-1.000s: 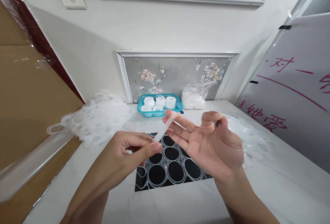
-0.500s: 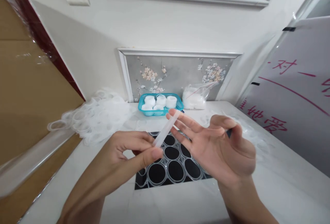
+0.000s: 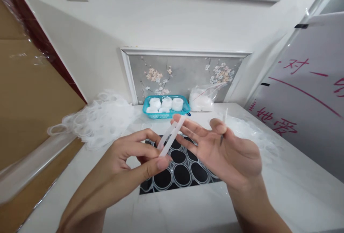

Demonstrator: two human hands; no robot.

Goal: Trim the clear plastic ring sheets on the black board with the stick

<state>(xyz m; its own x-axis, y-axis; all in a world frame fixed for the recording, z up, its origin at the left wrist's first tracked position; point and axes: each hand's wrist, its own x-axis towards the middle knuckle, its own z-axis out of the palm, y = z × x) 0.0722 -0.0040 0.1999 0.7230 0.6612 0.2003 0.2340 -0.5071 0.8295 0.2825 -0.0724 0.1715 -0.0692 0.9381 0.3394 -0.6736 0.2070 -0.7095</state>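
In front of me a translucent white plastic ring (image 3: 173, 136), like a flat band, is stretched at a slant between my hands. My left hand (image 3: 137, 154) pinches its lower end between thumb and fingers. The upper end loops around or rests against the index fingertip of my right hand (image 3: 223, 150); which one is hard to tell. My right palm faces up with its long fingers extended. Under the right thumb a thin white stick-like tool (image 3: 226, 115) with a dark, narrow lower end is gripped.
A black mat with circle outlines (image 3: 182, 174) lies beneath my hands on the white table (image 3: 172, 211). Loose white rings (image 3: 104, 122) are heaped at left. Behind stand a blue basket (image 3: 166, 116) of white rolls and a clear bag (image 3: 202, 98). More clear pieces (image 3: 249, 131) lie right.
The band has turned and opened, so both its strands now show. My right thumb has shifted and the thin tool under it has come into view.
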